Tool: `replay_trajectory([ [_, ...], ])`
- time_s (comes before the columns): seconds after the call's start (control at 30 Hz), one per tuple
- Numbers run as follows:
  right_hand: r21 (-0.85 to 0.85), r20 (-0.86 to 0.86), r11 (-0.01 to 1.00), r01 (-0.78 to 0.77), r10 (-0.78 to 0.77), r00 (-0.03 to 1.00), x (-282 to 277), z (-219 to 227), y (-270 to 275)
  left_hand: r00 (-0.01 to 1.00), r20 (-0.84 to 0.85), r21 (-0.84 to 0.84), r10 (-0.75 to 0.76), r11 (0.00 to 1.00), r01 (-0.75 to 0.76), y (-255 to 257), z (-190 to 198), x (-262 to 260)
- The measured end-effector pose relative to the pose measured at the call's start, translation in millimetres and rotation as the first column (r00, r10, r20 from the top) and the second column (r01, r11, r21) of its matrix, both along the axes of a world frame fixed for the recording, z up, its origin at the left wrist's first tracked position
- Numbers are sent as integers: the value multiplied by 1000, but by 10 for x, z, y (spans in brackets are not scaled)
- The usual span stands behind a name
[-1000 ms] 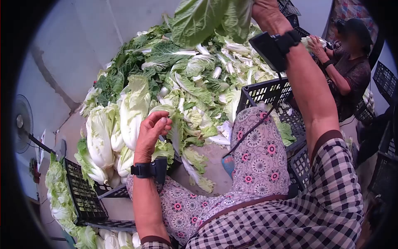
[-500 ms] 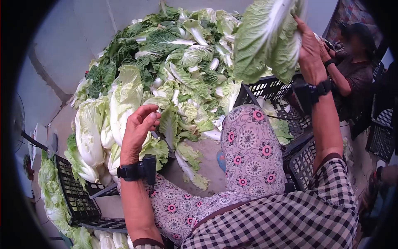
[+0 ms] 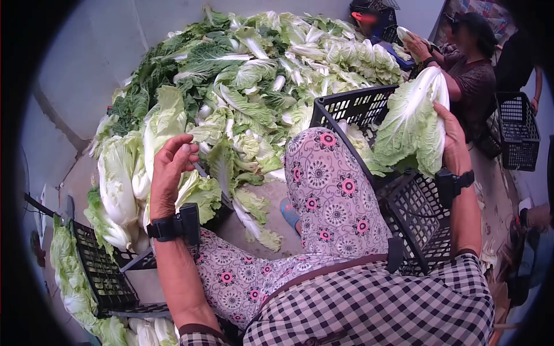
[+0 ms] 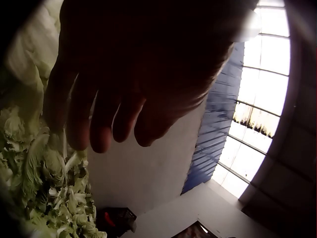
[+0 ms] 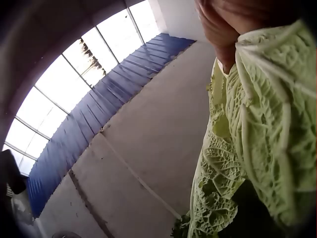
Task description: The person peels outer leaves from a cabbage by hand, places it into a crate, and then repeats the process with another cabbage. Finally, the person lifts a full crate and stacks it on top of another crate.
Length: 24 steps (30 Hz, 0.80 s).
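Observation:
In the head view my right hand (image 3: 455,138) holds a green and white cabbage (image 3: 414,118) by its right side, above the front edge of a black crate (image 3: 352,104). The right wrist view shows the wrinkled leaves (image 5: 277,114) close up, under part of the right hand (image 5: 230,25). My left hand (image 3: 170,173) hangs raised with loosely bent fingers and nothing in them, just right of whole cabbages (image 3: 117,184) standing in a crate (image 3: 98,262). In the left wrist view the left hand (image 4: 124,74) is dark, its fingers slightly apart.
A large pile of cabbage leaves (image 3: 254,86) lies against the wall. Another black crate (image 3: 418,216) stands beside my right knee. At the upper right a person (image 3: 470,75) handles a cabbage, with a further crate (image 3: 518,130) behind. More cabbages (image 3: 75,288) line the left side.
The right hand has brought the cabbage from above the pile over to the right and lower, to the crate. The left hand stays empty. The view has turned to the right.

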State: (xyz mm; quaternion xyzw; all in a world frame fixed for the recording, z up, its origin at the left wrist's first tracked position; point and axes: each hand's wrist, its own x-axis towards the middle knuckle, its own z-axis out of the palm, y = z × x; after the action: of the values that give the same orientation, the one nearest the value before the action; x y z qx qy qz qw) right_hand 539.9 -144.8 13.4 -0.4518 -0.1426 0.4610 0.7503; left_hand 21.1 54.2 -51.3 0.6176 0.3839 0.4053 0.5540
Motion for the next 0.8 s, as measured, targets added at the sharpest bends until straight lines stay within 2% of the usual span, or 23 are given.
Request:
replay_trajectory([
  [0.03,-37,15,999,11,-11,1000,129,-230,141,1000,-1,1,20,1000,-20,0,-1,-65],
  [0.1,-47,229,995,91,-78,970,595,-866,442,995,22,9,98,995,-98,-23,14,-205],
  [0.17,-168,369,984,67,-1,929,679,-1219,675,978,16,19,210,977,-210,-25,-3,-397],
  [0.23,-403,689,861,310,63,722,398,-1216,932,929,11,23,370,929,-371,-23,-64,-676],
  [0.3,-471,746,859,203,265,611,190,-1148,1279,854,-5,-21,520,854,-520,-39,-114,-916],
  [0.33,-479,704,878,3,383,598,-24,-1003,1452,818,-40,-12,574,818,-575,-45,-142,-1001],
  [0.37,-460,750,883,-90,440,494,-453,-757,1585,783,-73,-6,617,785,-619,-38,-192,-1090],
  [0.4,-390,807,890,-236,454,379,-697,-759,1815,754,-113,-5,647,758,-652,-34,-259,-1161],
  [0.43,-323,862,867,-379,435,262,-921,-742,2026,734,-176,14,656,747,-664,-19,-361,-1238],
  [0.5,-348,935,807,-477,333,-119,-1639,-434,2222,729,-314,51,608,778,-627,-20,-485,-1290],
  [0.57,-222,935,768,-601,-8,-355,-2105,-396,2540,780,-372,-63,503,825,-562,-104,-315,-1048],
  [0.63,-158,858,675,-721,-267,-438,-2514,-346,2822,787,-492,-50,372,890,-453,-19,-494,-1014],
  [0.7,-250,819,581,-774,-299,-490,-2926,-254,3031,783,-475,57,401,902,-427,78,-628,-915],
  [0.8,-388,747,524,-758,-303,-592,-3475,-339,3123,763,-442,188,471,880,-435,213,-804,-857],
])
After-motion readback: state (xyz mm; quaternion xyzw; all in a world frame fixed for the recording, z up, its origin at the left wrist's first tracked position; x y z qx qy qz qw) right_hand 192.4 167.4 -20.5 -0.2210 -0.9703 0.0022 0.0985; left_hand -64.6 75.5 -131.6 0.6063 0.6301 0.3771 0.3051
